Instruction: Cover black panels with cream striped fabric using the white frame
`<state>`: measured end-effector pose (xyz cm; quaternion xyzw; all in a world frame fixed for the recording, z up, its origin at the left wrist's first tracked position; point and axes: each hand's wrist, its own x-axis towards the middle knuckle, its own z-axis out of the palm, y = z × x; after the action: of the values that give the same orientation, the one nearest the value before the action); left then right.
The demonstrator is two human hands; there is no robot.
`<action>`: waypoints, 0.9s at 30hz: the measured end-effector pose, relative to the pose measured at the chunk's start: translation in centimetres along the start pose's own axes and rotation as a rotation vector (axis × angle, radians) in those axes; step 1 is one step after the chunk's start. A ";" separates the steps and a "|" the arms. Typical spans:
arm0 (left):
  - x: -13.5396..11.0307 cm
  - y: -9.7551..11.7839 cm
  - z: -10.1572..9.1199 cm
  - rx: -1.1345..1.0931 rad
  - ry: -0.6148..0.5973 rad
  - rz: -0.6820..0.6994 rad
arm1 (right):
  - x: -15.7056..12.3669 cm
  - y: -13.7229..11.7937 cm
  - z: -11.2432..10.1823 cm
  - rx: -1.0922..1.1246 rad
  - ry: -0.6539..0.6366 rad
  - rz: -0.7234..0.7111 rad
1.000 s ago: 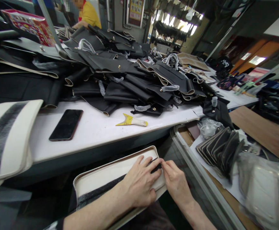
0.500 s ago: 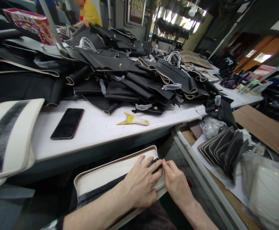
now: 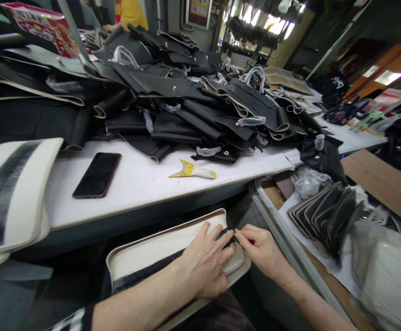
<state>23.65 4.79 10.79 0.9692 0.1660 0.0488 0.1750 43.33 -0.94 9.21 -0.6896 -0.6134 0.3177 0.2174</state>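
Left hand is lying across the cream panel, grip released; right hand is pinching at its edge, grasping what, I can't tell.

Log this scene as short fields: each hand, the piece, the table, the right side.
Left hand: spread over the cream piece
Right hand: fingertips at its right edge; grip unclear
Piece: dark stripe running lengthwise
White table: phone, yellow-bladed tool, heaped black pieces
Right side: fanned dark pieces, clear plastic
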 end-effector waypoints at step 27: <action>-2.3 0.9 2.4 -0.112 0.084 -0.072 | 6.9 -0.1 -2.7 0.344 -0.662 0.739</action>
<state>22.11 2.44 8.78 0.9484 0.2050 0.0922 0.2235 45.52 6.10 9.99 -0.6769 -0.3039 0.6703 -0.0045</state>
